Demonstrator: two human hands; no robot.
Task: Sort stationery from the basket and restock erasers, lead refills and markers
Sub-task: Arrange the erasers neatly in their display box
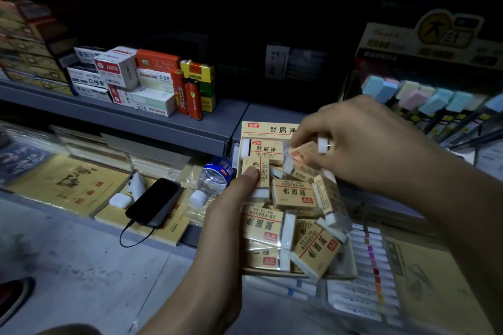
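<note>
The right hand (362, 141) pinches an eraser (302, 151) in its fingers (310, 128), just over the far end of the box (272, 272) gripped by the left hand (226, 215).

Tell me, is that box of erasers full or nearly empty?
Full. The eraser box in the left hand is heaped with wrapped erasers, several tilted above its rim; the right hand pinches one more.

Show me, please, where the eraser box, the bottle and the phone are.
eraser box (268, 129): head view, on its printed lid flap.
bottle (212, 183): head view, on its clear body, between label and cap.
phone (155, 198): head view, on the middle of its dark face.
</note>
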